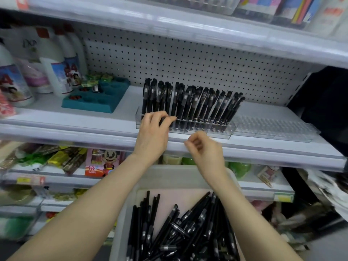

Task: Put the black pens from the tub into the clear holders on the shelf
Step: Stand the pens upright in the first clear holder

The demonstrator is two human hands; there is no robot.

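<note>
Left hand gripped standing pens in filled holder | right hand loosely curled, empty, nearer tub | loose pens directly below, barrels mostly pointing shelfward | empty holder rightward.

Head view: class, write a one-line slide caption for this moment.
Left hand touches black pens standing in the clear holder; empty right hand hovers above the pen tub.
</note>
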